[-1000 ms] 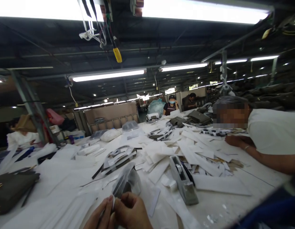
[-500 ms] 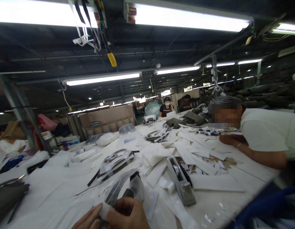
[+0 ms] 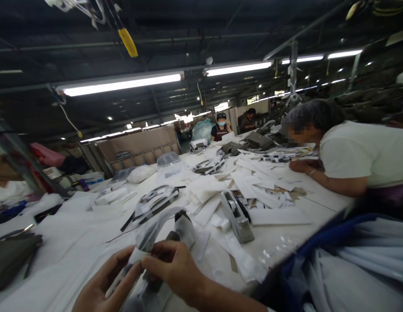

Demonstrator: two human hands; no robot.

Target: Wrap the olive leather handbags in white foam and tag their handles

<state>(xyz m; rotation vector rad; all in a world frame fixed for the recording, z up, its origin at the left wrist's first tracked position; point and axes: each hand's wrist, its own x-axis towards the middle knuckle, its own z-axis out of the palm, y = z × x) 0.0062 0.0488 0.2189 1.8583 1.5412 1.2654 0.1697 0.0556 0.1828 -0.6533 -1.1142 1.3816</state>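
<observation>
Both hands are closed on a dark strap in clear plastic wrap (image 3: 152, 229), which arches up and away from them at the bottom middle. A small white wrapping piece (image 3: 137, 255) goes around the strap between the hands. My left hand (image 3: 106, 279) grips the strap from the left, thumb and fingers on either side. With thumb and fingertips, my right hand (image 3: 177, 266) pinches the edge of the white piece. More dark strap and wrap lies under and behind the right hand, partly hidden. Beyond it stands a grey tape dispenser (image 3: 238, 221).
A coiled, wrapped strap bundle (image 3: 158, 201) lies on the white table. White foam sheets (image 3: 253, 184) are heaped behind the dispenser. A dark folded item (image 3: 14, 260) is at left, a blue-edged bag (image 3: 351, 260) at right. A co-worker (image 3: 347, 151) leans over the table's right side.
My view has tilted down and shifted, so both hands show more fully and higher up. They still hold the strap, with the fingers at the white piece slightly rearranged.
</observation>
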